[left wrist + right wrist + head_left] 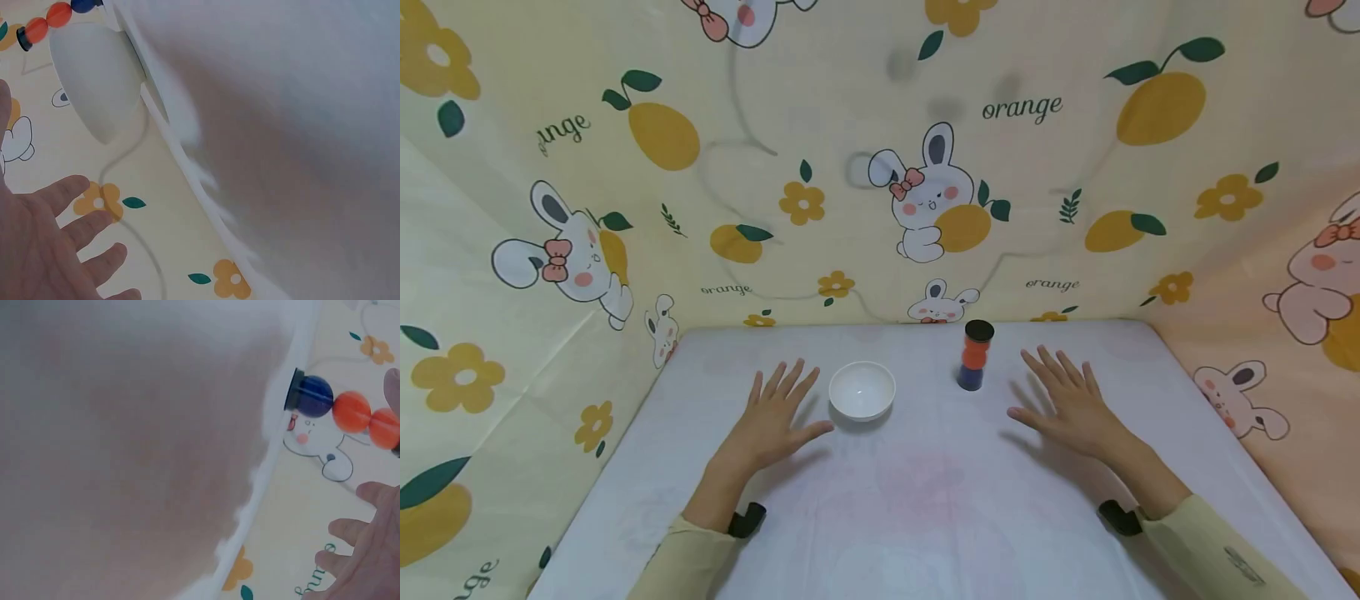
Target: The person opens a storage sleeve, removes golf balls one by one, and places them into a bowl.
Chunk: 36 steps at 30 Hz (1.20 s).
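A white bowl [862,392] stands on the table left of centre. To its right is an upright clear tube of balls [975,356], orange above and dark blue at the bottom, with black ends. My left hand [777,417] hovers with spread fingers just left of the bowl, apart from it. On the other side, my right hand [1063,407] is held with fingers spread, right of the tube and not touching it. The left wrist view shows the bowl [97,81] beyond the fingers. In the right wrist view the tube [352,412] is near the thumb.
A white cloth covers the table [880,517]. A cream curtain [850,100] printed with rabbits, flowers and oranges hangs behind it and along both sides. Dark straps with a small camera [747,521] sit at the wrists below the pale sleeves [1217,550].
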Tool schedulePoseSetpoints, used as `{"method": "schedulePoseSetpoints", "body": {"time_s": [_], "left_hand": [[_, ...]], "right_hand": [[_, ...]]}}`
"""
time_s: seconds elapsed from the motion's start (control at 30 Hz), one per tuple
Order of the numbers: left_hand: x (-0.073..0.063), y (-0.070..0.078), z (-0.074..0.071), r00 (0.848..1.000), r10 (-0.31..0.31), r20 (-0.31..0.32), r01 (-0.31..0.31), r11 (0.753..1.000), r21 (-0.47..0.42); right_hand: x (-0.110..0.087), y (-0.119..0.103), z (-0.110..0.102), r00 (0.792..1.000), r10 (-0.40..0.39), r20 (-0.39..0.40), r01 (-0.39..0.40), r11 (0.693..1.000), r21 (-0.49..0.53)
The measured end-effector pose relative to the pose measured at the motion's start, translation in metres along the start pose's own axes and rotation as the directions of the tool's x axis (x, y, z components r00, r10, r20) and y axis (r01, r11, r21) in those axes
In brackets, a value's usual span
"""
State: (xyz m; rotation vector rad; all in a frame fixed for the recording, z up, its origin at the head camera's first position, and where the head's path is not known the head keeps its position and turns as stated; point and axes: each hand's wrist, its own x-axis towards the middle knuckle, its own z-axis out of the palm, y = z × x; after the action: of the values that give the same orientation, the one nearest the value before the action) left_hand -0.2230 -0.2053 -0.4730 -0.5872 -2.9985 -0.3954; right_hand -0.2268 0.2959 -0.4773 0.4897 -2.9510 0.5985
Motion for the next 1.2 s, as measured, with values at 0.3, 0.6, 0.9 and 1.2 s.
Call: {"method": "schedulePoseSetpoints", "body": {"time_s": [0.3, 0.6, 0.9, 1.2], "left_hand": [[0.003, 0.01, 0.001, 0.999, 0.024, 0.024, -0.023, 1.0, -0.021], [0.002, 0.018, 0.004, 0.998, 0.044, 0.043, -0.043, 0.999, -0.027], [0.001, 0.022, 0.006, 0.996, 0.072, 0.056, -0.071, 0.997, -0.024], [0.002, 0.03, 0.005, 0.994, 0.096, 0.052, -0.095, 0.995, -0.027]], "right_hand": [[0.016, -0.009, 0.002, 0.999, 0.023, 0.042, -0.024, 1.0, 0.017], [0.033, -0.011, 0.009, 0.999, 0.012, 0.049, -0.013, 1.0, 0.02], [0.045, -0.016, 0.016, 0.999, -0.002, 0.051, -0.001, 0.998, 0.063], [0.058, -0.021, 0.02, 0.998, 0.005, 0.067, -0.013, 0.994, 0.109]]}}
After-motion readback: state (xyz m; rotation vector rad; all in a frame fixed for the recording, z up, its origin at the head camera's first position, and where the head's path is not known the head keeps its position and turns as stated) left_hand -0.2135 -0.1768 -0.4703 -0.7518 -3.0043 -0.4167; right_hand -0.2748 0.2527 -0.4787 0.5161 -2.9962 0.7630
